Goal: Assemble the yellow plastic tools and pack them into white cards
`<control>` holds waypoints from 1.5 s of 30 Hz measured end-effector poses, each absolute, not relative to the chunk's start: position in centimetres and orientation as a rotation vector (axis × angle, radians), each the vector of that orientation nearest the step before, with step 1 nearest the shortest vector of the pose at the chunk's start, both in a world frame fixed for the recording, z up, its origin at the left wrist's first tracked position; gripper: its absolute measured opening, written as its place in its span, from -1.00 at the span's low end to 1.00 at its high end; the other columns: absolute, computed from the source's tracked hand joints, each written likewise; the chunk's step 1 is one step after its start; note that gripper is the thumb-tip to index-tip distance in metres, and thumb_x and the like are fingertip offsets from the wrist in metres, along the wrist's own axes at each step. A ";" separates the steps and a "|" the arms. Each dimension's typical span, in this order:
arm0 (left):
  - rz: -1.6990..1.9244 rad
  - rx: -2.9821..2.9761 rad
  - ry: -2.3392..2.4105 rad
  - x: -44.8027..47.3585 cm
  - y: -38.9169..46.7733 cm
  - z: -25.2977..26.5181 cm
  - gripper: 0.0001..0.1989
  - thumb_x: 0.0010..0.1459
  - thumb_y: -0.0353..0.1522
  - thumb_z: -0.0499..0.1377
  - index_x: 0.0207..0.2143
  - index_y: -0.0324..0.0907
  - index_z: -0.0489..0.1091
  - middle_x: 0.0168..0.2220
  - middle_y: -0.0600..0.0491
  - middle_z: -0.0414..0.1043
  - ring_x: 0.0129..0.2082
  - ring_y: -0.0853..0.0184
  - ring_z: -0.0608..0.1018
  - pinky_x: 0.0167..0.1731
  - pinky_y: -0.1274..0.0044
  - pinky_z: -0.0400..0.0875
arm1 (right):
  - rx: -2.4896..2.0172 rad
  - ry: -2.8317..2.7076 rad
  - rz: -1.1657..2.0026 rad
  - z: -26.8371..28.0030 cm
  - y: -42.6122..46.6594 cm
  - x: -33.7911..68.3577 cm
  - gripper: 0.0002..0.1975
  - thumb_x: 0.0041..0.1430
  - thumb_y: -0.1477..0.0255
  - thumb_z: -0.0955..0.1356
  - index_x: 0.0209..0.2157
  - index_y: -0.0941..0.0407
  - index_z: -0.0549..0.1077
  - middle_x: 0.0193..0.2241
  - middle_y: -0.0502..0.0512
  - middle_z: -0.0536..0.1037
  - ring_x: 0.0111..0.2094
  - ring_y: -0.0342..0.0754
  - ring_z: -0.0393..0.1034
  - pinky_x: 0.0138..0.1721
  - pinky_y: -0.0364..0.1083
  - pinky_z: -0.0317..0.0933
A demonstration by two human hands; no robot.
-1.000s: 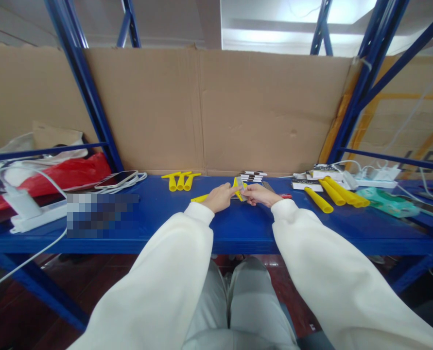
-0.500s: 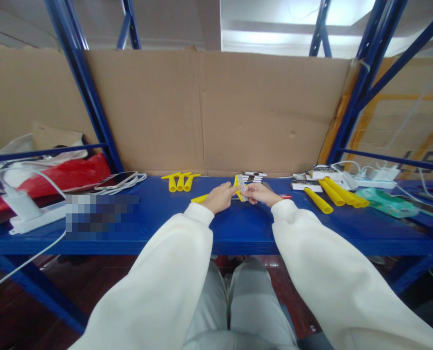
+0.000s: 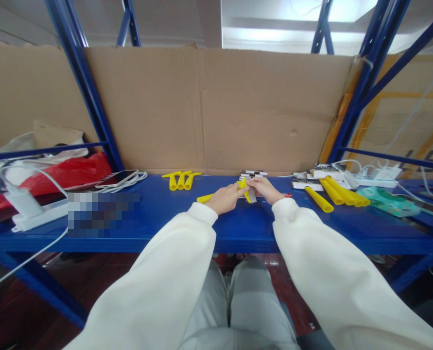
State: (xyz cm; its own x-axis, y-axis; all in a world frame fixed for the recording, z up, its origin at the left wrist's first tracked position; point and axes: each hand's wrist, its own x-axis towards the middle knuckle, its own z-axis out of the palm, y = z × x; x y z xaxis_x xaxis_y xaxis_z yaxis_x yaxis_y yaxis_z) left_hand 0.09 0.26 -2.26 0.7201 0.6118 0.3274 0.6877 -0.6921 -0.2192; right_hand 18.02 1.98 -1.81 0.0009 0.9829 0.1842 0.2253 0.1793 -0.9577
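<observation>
Centrally, a yellow tool (image 3: 244,188) was held low over the tabletop (image 3: 245,226), its head between the two hands and a yellow handle end showing past the left wrist. The left hand (image 3: 226,199) was closed around it, its fingers reaching the head and covering the middle. The right hand (image 3: 264,189) was nearly closed, thumb and fingers pinching a pale strip (image 3: 252,195) against the head. Just beyond the hands lay a stack of small boxes (image 3: 253,173); a red-ended object (image 3: 286,195) showed beside the right wrist, partly hidden. Three yellow T-shaped pieces (image 3: 181,181) stood apart to the left, while yellow tubes (image 3: 319,200) lay to the right, near white boxes (image 3: 306,184) and a green packet (image 3: 389,202). Farther left were a phone (image 3: 118,179), a red bag (image 3: 70,174) and a white power strip (image 3: 43,217). Behind rose a cardboard panel (image 3: 249,112). Large dark letters beginning "LE" were readable on the right-hand carton (image 3: 416,131); print on the small boxes was too tiny to read.
</observation>
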 end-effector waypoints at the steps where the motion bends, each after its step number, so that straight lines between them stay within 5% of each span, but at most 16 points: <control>1: -0.328 -2.600 -1.012 0.1 0.3 -2.3 -0.37 0.29 -0.54 -0.07 0.37 -0.04 0.10 0.04 -0.16 0.37 0.03 0.15 0.48 -0.02 0.37 0.44 | -1.225 -1.446 0.924 -1.7 1.9 18.0 -0.63 0.10 0.24 0.45 -0.59 0.10 0.27 -0.70 -0.13 0.29 -0.62 -0.22 0.18 -0.57 -0.23 0.12; 6: -0.328 -2.610 -1.018 0.0 0.4 -2.2 -0.38 0.29 -0.55 -0.09 0.36 -0.05 0.14 0.02 -0.15 0.38 0.04 0.16 0.48 -0.01 0.38 0.42 | -1.192 -1.473 0.911 -1.9 2.0 18.0 -0.59 0.04 0.20 0.48 -0.61 0.10 0.26 -0.71 -0.14 0.25 -0.64 -0.24 0.11 -0.59 -0.23 0.08; 11: -0.368 -2.623 -1.086 -0.1 0.9 -2.5 -0.38 0.28 -0.53 -0.05 0.37 -0.05 0.16 -0.05 -0.12 0.40 -0.03 0.20 0.51 -0.01 0.41 0.42 | -1.288 -1.480 0.787 -2.5 3.2 18.7 -0.71 0.23 0.32 0.33 -0.56 0.11 0.37 -0.64 -0.04 0.42 -0.58 -0.19 0.27 -0.51 -0.21 0.19; 17: -0.389 -2.584 -1.246 -0.4 1.2 -2.5 -0.45 0.33 -0.47 -0.05 0.33 -0.09 0.23 -0.07 -0.15 0.41 -0.10 0.18 0.56 -0.06 0.42 0.44 | -1.712 -1.652 0.180 -2.7 4.3 20.6 -0.85 0.13 0.48 0.37 -0.50 0.11 0.54 -0.36 0.17 0.64 -0.15 0.07 0.51 -0.07 -0.04 0.30; 25: -0.321 -2.606 -1.278 -0.3 1.4 -2.6 -0.51 0.37 -0.42 -0.08 0.30 -0.10 0.29 -0.08 -0.17 0.44 -0.08 0.16 0.58 -0.06 0.41 0.44 | -2.011 -1.926 0.045 -2.4 4.3 19.4 -0.76 0.15 0.21 0.42 -0.38 0.08 0.64 -0.21 0.27 0.62 0.10 0.26 0.37 0.11 0.21 0.19; 36: -0.272 -2.621 -1.221 -0.3 1.3 -2.6 -0.50 0.40 -0.38 -0.08 0.35 -0.06 0.22 -0.04 -0.16 0.44 -0.04 0.15 0.57 -0.06 0.42 0.44 | -1.981 -2.089 -0.177 -2.0 4.0 18.2 -0.73 0.23 0.57 0.31 -0.07 0.28 0.56 0.04 0.53 0.52 0.20 0.27 0.30 0.19 0.18 0.04; 45: -0.258 -2.607 -1.224 -0.3 1.4 -2.7 -0.51 0.41 -0.36 -0.10 0.33 -0.09 0.23 -0.03 -0.15 0.44 -0.04 0.17 0.57 -0.06 0.43 0.43 | -1.970 -1.653 -0.037 -1.7 4.1 19.9 -0.76 0.19 0.46 0.31 -0.19 0.17 0.59 -0.10 0.30 0.63 0.03 0.18 0.47 0.01 0.03 0.26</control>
